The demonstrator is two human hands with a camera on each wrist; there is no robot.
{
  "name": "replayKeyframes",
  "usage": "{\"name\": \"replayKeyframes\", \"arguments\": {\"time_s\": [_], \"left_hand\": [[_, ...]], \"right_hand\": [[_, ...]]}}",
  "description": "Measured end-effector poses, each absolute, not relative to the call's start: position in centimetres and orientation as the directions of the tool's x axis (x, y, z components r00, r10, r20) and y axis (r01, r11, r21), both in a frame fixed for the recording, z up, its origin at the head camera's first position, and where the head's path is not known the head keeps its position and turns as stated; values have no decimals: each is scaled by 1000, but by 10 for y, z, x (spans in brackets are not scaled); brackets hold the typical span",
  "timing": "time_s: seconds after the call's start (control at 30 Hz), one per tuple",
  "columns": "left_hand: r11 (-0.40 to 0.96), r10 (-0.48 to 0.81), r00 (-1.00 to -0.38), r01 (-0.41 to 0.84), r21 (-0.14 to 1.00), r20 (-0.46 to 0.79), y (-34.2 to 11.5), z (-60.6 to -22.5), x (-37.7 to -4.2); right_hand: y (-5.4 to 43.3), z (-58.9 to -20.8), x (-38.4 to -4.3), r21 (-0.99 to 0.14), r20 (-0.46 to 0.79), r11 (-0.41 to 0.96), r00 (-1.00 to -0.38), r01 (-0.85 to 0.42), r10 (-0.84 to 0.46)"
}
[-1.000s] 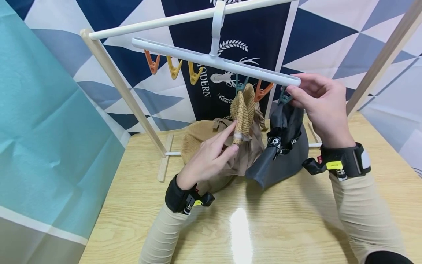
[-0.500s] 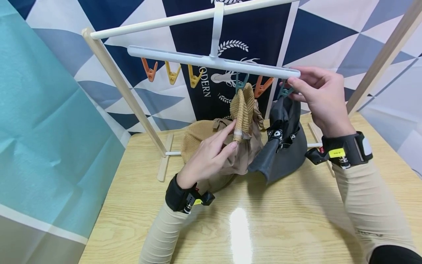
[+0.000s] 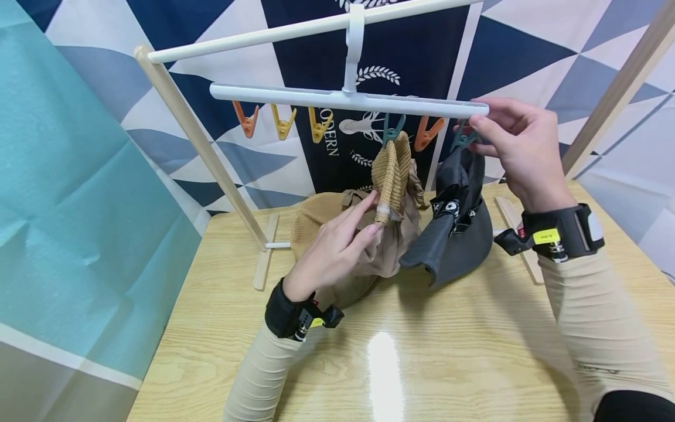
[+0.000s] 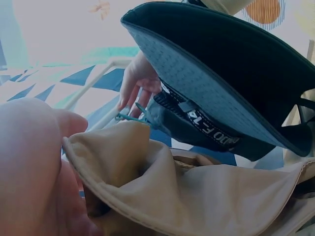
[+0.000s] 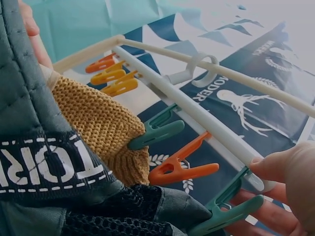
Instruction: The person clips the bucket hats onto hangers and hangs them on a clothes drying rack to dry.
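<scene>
A white clip hanger (image 3: 295,97) hangs by its hook from the rack's top bar. My right hand (image 3: 529,155) holds the hanger's right end between thumb and fingers, next to a teal clip (image 3: 463,139). From that clip hangs a dark grey sun hat (image 3: 448,249) with a lettered black band. A woven straw hat (image 3: 389,176) with beige cloth is clipped by another teal clip (image 3: 392,130) near the middle. My left hand (image 3: 332,249) holds the straw hat's folded edge between thumb and fingers. In the left wrist view, beige cloth (image 4: 221,196) lies against that hand.
Orange and yellow clips (image 3: 283,122) hang at the hanger's left, and an orange clip (image 3: 428,133) hangs between the hats. The wooden rack (image 3: 200,140) stands on a wood-grain table (image 3: 211,340). Behind it hangs a patterned cloth (image 3: 237,158).
The hanger's left end has dropped and its bar has levelled. My right hand has risen slightly and shifted right, the dark hat lifting with it. My left hand has stayed almost still.
</scene>
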State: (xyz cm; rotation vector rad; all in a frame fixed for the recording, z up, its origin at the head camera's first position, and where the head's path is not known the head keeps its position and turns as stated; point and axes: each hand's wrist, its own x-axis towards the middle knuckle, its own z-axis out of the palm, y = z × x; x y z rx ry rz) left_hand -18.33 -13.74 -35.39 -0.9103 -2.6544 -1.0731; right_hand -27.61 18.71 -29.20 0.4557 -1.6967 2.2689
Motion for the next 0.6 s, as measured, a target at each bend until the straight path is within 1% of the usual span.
{"name": "replayKeyframes", "arguments": {"time_s": [0.17,0.37,0.6], "left_hand": [[579,463,-827,554,598,318,-138,-354,-184],[585,455,-831,549,597,319,-142,-354,-186],[567,440,-841,532,629,314,-153,-350,-190]], "right_hand": [[195,-290,-279,-867,405,-303,-914,-396,36],[205,-289,-280,-847,415,-343,-909,-406,50],[217,-286,-280,-827,424,-377,-903,-418,70]]}}
